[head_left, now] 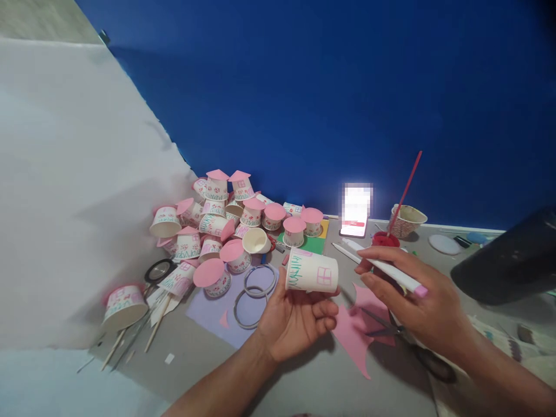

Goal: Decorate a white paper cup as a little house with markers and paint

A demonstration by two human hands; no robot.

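Observation:
My left hand (293, 327) holds a white paper cup (311, 272) on its side, fingers curled under it and thumb at its left end. A pink window and green grass strokes are drawn on the cup. My right hand (428, 304) grips a white marker with a pink end (397, 276) between thumb and fingers, to the right of the cup. The marker's tip end is hard to make out. Below the right hand lie cut pink paper (354, 339) and scissors (384, 329), partly covered by that hand.
Several decorated cups with pink paper roofs (217, 272) are piled at the left. Two grey rings (247, 307) rest on purple paper (208, 313). A lit phone (355, 211) leans against the blue wall, near a red pot (384, 238). A dark cylinder (508, 260) lies at the right.

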